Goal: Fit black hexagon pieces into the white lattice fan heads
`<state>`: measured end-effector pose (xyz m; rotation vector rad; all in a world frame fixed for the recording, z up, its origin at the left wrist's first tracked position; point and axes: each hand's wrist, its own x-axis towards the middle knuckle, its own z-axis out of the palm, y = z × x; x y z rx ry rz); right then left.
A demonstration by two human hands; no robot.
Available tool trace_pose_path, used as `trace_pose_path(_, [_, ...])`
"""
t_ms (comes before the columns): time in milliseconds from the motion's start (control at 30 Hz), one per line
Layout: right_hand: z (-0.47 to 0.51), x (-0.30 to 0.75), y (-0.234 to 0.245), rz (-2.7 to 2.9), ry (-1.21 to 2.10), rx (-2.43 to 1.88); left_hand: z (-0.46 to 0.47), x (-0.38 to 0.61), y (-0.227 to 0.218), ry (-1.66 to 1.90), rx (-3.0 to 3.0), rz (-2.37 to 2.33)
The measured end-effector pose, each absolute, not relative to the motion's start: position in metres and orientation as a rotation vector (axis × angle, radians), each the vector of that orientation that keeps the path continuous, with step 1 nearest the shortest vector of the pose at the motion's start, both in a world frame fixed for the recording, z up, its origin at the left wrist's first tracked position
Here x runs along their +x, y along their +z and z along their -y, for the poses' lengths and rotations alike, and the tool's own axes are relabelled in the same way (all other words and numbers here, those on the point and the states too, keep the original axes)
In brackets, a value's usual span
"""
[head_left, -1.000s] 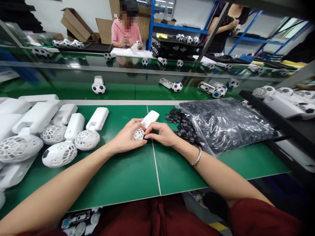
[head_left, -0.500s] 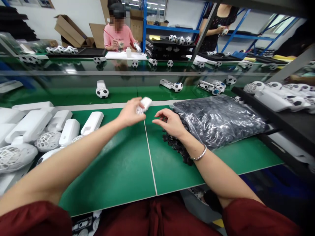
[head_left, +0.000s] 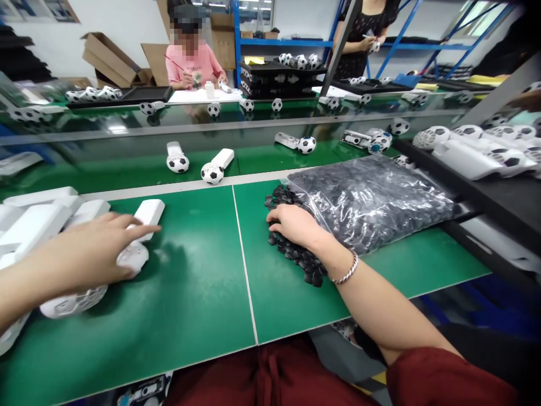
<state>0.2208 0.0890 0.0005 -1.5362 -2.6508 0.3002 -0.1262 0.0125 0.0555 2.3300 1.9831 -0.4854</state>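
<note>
My left hand (head_left: 99, 248) reaches over the left side of the bench with its fingers spread. Beneath its fingers lies a white plastic housing (head_left: 134, 258) with a rounded, football-like end, partly covered by the hand. My right hand (head_left: 296, 225) rests on a heap of small black pieces (head_left: 310, 273) at the mouth of a clear plastic bag (head_left: 372, 197). Its thumb and fingers are curled together among the pieces; what sits between the fingertips is hidden. On the bench's far edge lies a white housing with a football-patterned end (head_left: 212, 173).
More white housings (head_left: 38, 225) are piled at the left. Football-ended housings (head_left: 177, 162) lie on the green strip beyond the bench (head_left: 203, 304). A black tray (head_left: 486, 197) with housings stands at the right. Two people (head_left: 192, 65) work across the line.
My left hand has let go of the white housing at the bench's far edge and swung left to the pile. My right hand has lowered onto the black pieces, its fingers closing.
</note>
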Motion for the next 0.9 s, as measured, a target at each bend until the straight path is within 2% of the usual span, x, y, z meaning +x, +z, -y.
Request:
trace_pose_path(67, [-0.09,0.219,-0.002,2.676,0.28,-1.527,0.014,-0.146,0.042,-0.546,2.247,-2.047])
trace_pose_path(167, [-0.087,0.215,-0.003,2.716,0.167,-1.51,0.032,-0.15,0.025,-0.309,2.362,-2.029])
trace_pose_path(300, [-0.08,0.209,-0.003,2.727,0.018,-1.512,0.034,-0.103,0.019,-0.051,2.34,-2.02])
trace_pose_path(400, [-0.078,0.207,-0.006,2.696,-0.018,-1.532,0.024,-0.057,0.021,0.083,2.314,-1.843])
trace_pose_path(533, [-0.082,0.211,-0.009,2.674,-0.011,-1.525,-0.002,-0.017,0.025,0.116,2.544,-1.591])
trace_pose_path(667, [-0.084,0.213,-0.006,2.554,0.211,-1.395,-0.031,-0.005,0.018,0.15,2.603,-1.456])
trace_pose_path(900, [-0.074,0.201,-0.003,2.176,0.753,-0.898,-0.031,-0.004,0.003,0.232,2.323,-1.857])
